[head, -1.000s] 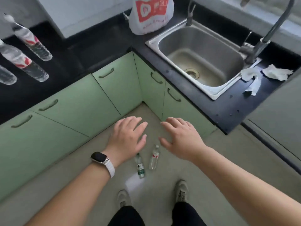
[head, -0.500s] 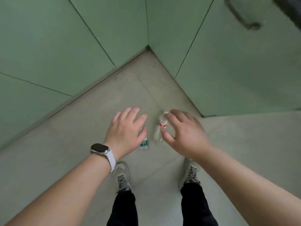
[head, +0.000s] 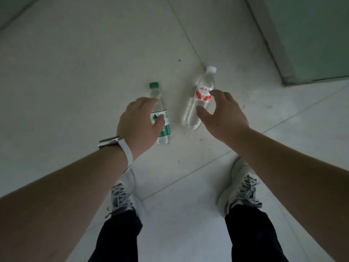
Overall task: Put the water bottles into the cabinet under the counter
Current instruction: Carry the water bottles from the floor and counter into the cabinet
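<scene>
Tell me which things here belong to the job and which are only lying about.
For the job: green-capped bottle, white-capped bottle, left hand, right hand, green cabinet front.
Just there: wristwatch, shoes, floor tiles.

Pale tiled floor point(head: 79, 76), thin grout lines. Mid-frame, two water bottles lie on it side by side: green-capped bottle point(head: 165, 130) left, red-labelled bottle point(head: 203, 91) right. White sneakers point(head: 241, 184) stand on it lower down.

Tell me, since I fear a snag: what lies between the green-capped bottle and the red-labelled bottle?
Only bare floor separates the green-capped bottle and the red-labelled bottle, per the head view.
</scene>
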`<action>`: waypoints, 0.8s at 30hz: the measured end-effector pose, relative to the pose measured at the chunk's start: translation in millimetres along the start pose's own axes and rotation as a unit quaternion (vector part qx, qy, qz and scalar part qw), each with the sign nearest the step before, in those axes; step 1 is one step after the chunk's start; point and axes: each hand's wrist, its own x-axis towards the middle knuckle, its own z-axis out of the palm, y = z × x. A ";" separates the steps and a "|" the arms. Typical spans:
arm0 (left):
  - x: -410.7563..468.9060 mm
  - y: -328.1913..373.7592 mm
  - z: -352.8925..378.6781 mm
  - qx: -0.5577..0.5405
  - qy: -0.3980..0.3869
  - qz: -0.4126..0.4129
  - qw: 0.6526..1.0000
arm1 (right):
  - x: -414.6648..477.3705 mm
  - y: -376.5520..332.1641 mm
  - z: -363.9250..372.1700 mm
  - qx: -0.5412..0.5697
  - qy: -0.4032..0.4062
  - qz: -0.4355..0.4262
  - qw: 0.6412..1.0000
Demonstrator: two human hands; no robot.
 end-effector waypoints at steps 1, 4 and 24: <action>3.5 -6.4 14.4 -0.019 -0.001 -0.032 0.999 | 8.8 6.2 13.8 0.021 0.002 0.021 1.000; 13.1 -23.2 51.7 -0.069 -0.006 -0.105 0.992 | 28.8 22.0 50.8 0.066 0.012 0.063 0.996; 45.3 -55.9 144.6 -0.262 -0.026 -0.251 0.931 | 107.3 42.7 129.9 0.292 0.074 0.218 0.928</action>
